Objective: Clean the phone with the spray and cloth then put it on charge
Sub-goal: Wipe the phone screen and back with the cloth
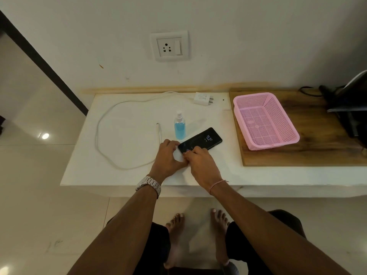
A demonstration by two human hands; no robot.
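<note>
On the white table (127, 116) the phone (200, 138) lies flat, long axis running near-left to far-right, its near end under both hands, left hand (167, 157) and right hand (200, 160) curled around a barely visible white cloth (179, 155).

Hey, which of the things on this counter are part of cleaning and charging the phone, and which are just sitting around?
For the job:
phone, under both hands
spray bottle
white cloth, mostly hidden between the hands
charger plug and its cable
wall socket

Just lying about:
pink basket
wooden board under it
dark items at far right
</note>
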